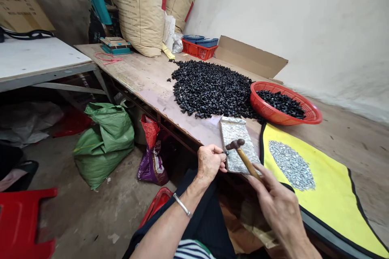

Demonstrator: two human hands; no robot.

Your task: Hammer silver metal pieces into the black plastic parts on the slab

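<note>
Right hand [281, 206] grips a hammer [247, 162], handle slanting far-left, head toward the black piece [225, 153] pinched in the left hand [209, 162] (shiny plate [240, 145] just beyond).

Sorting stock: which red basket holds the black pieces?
The round red basket, half-filled with them; the rectangular red basket behind sits under blue trays.

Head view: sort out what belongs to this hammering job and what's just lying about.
In use: left hand pinching a small black piece; right hand gripping a wooden-handled hammer; silvery plate; black pieces heap; red basket; silvery bits on yellow mat.

Lying about: green sack; paper sacks; red stool.
</note>
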